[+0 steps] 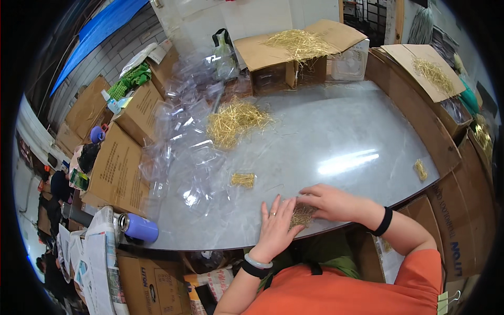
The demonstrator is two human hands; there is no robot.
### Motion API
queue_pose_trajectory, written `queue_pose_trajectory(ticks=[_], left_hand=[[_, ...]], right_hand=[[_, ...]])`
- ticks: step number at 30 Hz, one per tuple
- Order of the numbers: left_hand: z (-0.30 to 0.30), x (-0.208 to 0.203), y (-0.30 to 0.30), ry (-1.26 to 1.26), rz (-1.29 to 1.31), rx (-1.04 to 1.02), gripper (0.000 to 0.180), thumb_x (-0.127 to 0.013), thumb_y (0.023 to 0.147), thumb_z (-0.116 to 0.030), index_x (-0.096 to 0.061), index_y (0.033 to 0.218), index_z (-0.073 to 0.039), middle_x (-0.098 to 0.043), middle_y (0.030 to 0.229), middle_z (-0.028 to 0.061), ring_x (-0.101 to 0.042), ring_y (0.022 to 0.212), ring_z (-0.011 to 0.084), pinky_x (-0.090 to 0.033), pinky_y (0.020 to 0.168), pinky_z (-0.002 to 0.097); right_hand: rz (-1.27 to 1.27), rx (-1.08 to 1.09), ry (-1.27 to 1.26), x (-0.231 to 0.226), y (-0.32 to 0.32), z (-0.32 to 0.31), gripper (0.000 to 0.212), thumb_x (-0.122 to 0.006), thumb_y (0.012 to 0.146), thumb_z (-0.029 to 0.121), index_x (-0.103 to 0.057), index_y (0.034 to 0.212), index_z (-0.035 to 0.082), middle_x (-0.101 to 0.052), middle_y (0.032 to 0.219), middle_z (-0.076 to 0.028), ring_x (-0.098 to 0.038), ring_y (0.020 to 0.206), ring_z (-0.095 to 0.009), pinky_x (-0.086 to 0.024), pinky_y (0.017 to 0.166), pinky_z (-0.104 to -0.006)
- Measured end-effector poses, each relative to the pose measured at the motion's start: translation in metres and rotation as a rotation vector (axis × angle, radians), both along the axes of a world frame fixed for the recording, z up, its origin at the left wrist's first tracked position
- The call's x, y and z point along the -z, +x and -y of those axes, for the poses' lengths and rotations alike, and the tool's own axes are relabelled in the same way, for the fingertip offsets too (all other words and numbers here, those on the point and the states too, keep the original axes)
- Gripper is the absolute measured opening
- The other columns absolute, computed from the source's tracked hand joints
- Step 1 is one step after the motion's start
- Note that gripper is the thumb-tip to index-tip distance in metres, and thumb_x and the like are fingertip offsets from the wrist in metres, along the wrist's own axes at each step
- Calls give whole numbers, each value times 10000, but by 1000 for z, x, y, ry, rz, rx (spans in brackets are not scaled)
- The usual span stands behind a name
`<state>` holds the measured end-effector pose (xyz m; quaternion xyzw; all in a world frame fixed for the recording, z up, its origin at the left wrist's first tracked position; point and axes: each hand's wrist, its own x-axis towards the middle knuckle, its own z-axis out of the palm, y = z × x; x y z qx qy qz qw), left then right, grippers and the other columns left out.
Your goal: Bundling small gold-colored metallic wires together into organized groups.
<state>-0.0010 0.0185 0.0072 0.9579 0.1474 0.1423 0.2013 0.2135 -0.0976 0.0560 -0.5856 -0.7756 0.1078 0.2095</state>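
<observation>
At the table's near edge, a small bundle of thin gold-coloured sticks lies between my two hands. My left hand rests along the bundle's left side, fingers stretched out and the thumb touching the bundle's near end. From the right, my right hand reaches over with bent fingers gripping the bundle; its fingertips partly hide the sticks. A little further left lies a neat gold bundle. Beyond it is a loose heap of gold sticks. One more small bundle sits by the table's right edge.
Clear plastic boxes or sleeves crowd the left of the grey table. A purple bottle stands at the near left corner. Cardboard boxes border the left side. A cardboard sheet at the back carries more gold sticks.
</observation>
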Motion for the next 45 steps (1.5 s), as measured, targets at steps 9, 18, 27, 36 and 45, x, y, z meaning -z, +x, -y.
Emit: queue_pose_trajectory(ticks=[9, 18, 27, 36, 45], left_hand=[[8, -2, 8, 2, 88, 64, 644, -692, 947, -253, -444, 1493, -20, -504, 1471, 167, -372, 1449, 397, -223, 1210, 592], [-2, 9, 6, -79, 146, 105, 677, -698, 947, -274, -408, 1495, -1, -474, 1480, 211, -405, 1421, 411, -246, 1205, 592], [-2, 6, 1, -134, 160, 62, 759, -786, 878, -247, -407, 1485, 8, -486, 1456, 226, -421, 1406, 420, -275, 1219, 544], [4, 3, 10, -36, 137, 81, 745, -766, 891, -255, -412, 1491, 10, -499, 1437, 210, -406, 1405, 429, -266, 1208, 558], [3, 5, 12, -5, 74, 17, 838, -775, 880, -335, -378, 1494, 74, -435, 1495, 239, -331, 1461, 414, -201, 1223, 590]], right_hand=[[4, 526, 191, 40, -40, 46, 410, -726, 835, 65, -630, 1234, 72, -666, 1221, -60, -590, 1108, -309, -486, 964, -409], [-51, 260, 147, 23, -18, 26, 705, -813, 810, 256, -526, 1428, 77, -561, 1414, -143, -504, 1277, -364, -370, 1119, -499], [-221, 424, 89, 23, -37, 31, 694, -824, 799, 254, -543, 1403, 62, -587, 1353, -135, -506, 1274, -370, -381, 1093, -479], [-316, 405, 80, 24, -25, 49, 722, -825, 800, 197, -525, 1443, 67, -607, 1343, -135, -526, 1250, -345, -386, 1088, -451], [-252, 489, 145, 39, -20, 41, 532, -696, 806, 12, -587, 1327, 29, -646, 1244, -183, -558, 1220, -368, -438, 1057, -486]])
